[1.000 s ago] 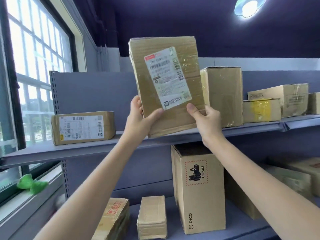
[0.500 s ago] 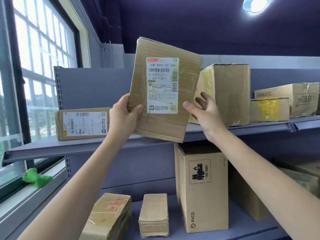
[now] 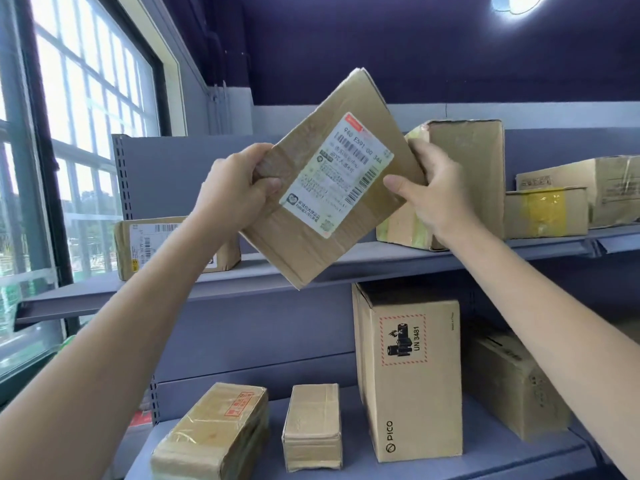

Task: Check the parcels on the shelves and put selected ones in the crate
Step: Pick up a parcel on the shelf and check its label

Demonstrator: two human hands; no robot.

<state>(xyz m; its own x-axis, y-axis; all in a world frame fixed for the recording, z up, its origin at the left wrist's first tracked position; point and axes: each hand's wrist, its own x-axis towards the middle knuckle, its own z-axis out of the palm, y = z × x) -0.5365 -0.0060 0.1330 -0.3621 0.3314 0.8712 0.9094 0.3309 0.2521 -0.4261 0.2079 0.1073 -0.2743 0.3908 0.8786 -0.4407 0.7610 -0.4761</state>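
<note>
Head view, only view available.

Flat cardboard parcel (image 3: 332,188) held up in front of upper shelf (image 3: 398,259), clear of it, tilted so that top corner leans right. Shipping label (image 3: 337,174) faces camera, printing slanted with the tilt.

Left hand (image 3: 239,188) closed around left edge of parcel: thumb on the front face beside the label, fingers wrapped behind. Right hand (image 3: 427,188) closed on right edge: thumb tip on front face just beside label's right margin, fingers behind. Both grips firm, neither covering the barcode.

Step in hand, as judged: reading the label to decide whether this parcel goes in the crate. Crate not in view.

Notes for doing it well:
- Level the parcel so label text sits upright; easier read.
- Keep thumbs off barcode and number line.
- Angle face away from ceiling lamp (image 3: 519,1) to avoid glare on tape.
- Keep two-handed hold until decision made; lower corner hangs near shelf lip, avoid knocking it.
- Mind tall box (image 3: 460,181) just behind right hand; knuckles close to it, contact not determinable.

Other parcels on upper and lower shelf (image 3: 363,472) untouched.
</note>
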